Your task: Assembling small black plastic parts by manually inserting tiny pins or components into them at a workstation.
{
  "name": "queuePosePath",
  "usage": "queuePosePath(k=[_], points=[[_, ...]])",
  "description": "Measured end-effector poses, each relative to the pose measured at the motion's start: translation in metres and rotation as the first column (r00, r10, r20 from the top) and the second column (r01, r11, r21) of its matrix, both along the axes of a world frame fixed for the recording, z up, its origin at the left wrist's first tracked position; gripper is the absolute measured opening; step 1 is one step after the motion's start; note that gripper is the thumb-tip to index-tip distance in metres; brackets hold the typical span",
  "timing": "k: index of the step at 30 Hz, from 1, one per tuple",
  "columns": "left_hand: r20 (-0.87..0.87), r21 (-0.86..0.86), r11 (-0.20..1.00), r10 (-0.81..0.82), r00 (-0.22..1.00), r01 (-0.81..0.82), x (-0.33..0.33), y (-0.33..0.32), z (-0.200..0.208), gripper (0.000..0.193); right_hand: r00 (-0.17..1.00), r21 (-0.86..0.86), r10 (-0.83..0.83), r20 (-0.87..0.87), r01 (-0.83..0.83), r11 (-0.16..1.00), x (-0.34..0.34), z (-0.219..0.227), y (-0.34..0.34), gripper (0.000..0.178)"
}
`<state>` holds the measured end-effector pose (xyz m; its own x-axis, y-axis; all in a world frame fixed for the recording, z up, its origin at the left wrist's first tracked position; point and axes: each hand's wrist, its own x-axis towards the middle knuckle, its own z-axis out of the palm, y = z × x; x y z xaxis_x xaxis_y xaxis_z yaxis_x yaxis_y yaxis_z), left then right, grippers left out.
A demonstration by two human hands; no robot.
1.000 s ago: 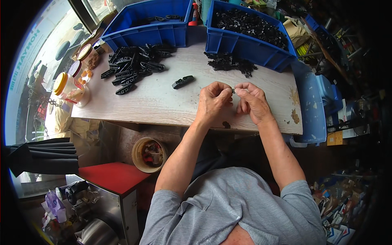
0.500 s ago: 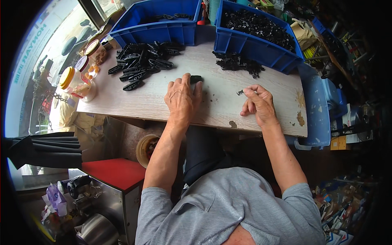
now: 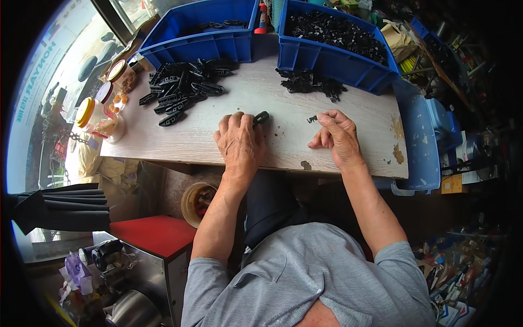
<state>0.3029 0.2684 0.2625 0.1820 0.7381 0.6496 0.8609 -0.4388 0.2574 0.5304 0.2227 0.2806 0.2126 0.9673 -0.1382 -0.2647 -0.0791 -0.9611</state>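
Observation:
Near the front of the pale wooden table (image 3: 190, 131), my left hand (image 3: 238, 143) is closed around an elongated black plastic part (image 3: 262, 117). One end of it pokes out past my fingers; the rest is hidden under them. To the right, my right hand (image 3: 340, 139) pinches a small toothed black clip (image 3: 312, 119) between thumb and forefinger, a little off the table. A pile of long black plastic parts (image 3: 182, 87) lies at the back left. Small black clips (image 3: 311, 84) form a heap at the back right.
Behind the piles stand a left blue bin (image 3: 199, 49) holding a few black parts and a right blue bin (image 3: 338, 62) full of small black pieces. Jars, one with a yellow lid (image 3: 85, 112), line the left edge. A bucket (image 3: 190, 210) sits on the floor below.
My left hand has turned the black part, so its end now tilts up to the right. My right hand has shifted slightly left with the clip still pinched. The view has moved a little.

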Motion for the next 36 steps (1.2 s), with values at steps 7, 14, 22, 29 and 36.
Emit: queuePosePath(k=[7, 14, 22, 29, 36], points=[[0.932, -0.193, 0.733, -0.071, 0.355, 0.653, 0.036, -0.02, -0.007, 0.019, 0.983, 0.096, 0.092, -0.16, -0.077, 0.992, -0.008, -0.004, -0.001, 0.012], [0.991, -0.136, 0.512, 0.089, 0.105, 0.848, 0.059, -0.023, -0.002, 0.023, 0.989, 0.121, 0.072, -0.133, -0.056, 0.991, -0.011, -0.011, -0.001, 0.011], [0.985, -0.174, 0.514, 0.087, 0.15, 0.84, 0.056, -0.018, -0.008, 0.024, 0.987, 0.092, 0.078, -0.139, -0.066, 0.994, -0.023, -0.007, 0.005, 0.012], [0.971, -0.215, 0.542, 0.204, 0.121, 0.812, 0.046, -0.019, 0.0, 0.023, 0.986, 0.045, 0.062, -0.155, -0.056, 0.997, -0.037, -0.01, 0.005, 0.01], [0.948, -0.215, 0.578, 0.318, 0.025, 0.787, 0.027, -0.024, 0.009, 0.015, 0.981, -0.17, 0.185, 0.051, -0.174, 0.97, -0.051, 0.013, -0.002, 0.025]])
